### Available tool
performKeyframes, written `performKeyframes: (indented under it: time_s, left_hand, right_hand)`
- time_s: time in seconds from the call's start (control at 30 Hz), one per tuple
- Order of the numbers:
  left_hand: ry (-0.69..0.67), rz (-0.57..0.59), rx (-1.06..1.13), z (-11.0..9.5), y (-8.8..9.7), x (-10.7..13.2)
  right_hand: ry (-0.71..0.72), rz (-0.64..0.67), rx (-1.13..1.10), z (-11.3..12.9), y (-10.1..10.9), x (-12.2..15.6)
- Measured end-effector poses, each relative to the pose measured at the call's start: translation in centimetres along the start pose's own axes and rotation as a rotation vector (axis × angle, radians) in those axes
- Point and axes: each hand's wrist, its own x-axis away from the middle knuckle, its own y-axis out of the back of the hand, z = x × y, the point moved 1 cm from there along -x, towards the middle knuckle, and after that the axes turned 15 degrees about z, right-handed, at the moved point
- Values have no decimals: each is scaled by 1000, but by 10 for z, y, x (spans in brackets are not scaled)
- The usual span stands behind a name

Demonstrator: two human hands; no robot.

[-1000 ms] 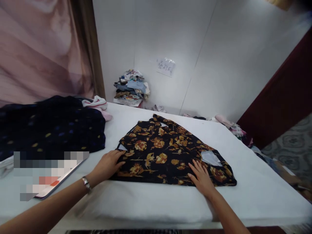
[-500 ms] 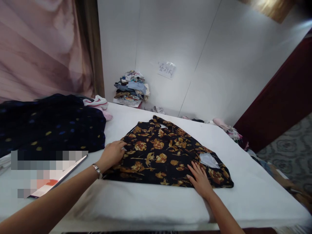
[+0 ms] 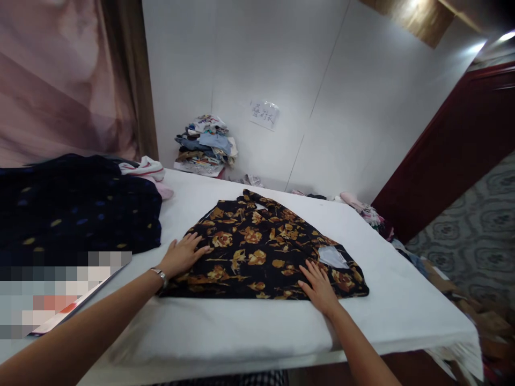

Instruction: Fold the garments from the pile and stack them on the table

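Observation:
A black garment with a gold flower print (image 3: 261, 249) lies folded flat on the white table (image 3: 249, 332). My left hand (image 3: 183, 254), a watch on its wrist, rests flat with spread fingers on the garment's left edge. My right hand (image 3: 319, 287) lies flat on its near right part, fingers stretched out. A pale patch of lining (image 3: 332, 257) shows just beyond my right hand.
A dark navy dotted cloth (image 3: 76, 212) is heaped at the left, with a pink and white piece (image 3: 147, 169) behind it. A pile of folded clothes (image 3: 205, 145) stands against the back wall. More clothes (image 3: 362, 209) hang off the table's far right edge.
My left hand has gone from a curled hold at the garment's left edge to lying flat with fingers spread. My right hand stays flat. The view has shifted a little.

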Motion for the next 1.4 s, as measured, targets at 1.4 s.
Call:
performKeyframes:
  time_s: [1.4]
  left_hand:
    - [21, -196, -10, 6, -33, -10]
  right_hand:
    - [-123, -382, -814, 37, 147, -314]
